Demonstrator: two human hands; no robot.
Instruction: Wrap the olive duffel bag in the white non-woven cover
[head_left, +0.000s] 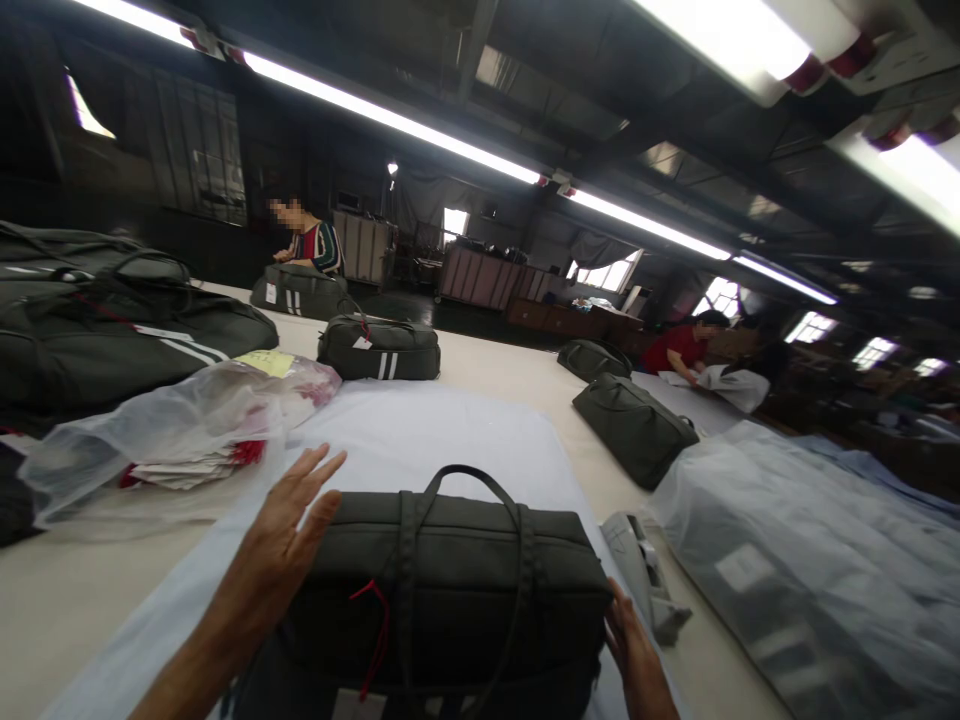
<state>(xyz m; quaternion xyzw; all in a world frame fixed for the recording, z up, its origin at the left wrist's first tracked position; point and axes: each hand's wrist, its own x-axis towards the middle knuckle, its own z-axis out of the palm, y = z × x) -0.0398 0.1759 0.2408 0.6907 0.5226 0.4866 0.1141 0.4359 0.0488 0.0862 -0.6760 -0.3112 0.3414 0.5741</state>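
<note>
A dark green duffel bag (465, 560) stands right in front of me, one handle arched up above its top. From a red string (385, 630) on its near side hangs a white tag (358, 704), cut off by the bottom edge. My left hand (289, 520) is raised at the bag's left end, fingers stretched and apart, gripping nothing. At the opposite end my right hand (631, 640) lies along the bag's side, its fingers partly hidden behind the corner; whether they press on the fabric is unclear. Pale blue cloth (450, 420) is spread under the bag.
To the left, a clear plastic bag (172, 430) holds tags with red strings, beside dark duffel bags (112, 340). Another striped duffel (379, 350) stands ahead. Plastic-wrapped goods (817, 570) lie on the right. Two people (319, 245) are farther off, one in red (679, 350) handling white material.
</note>
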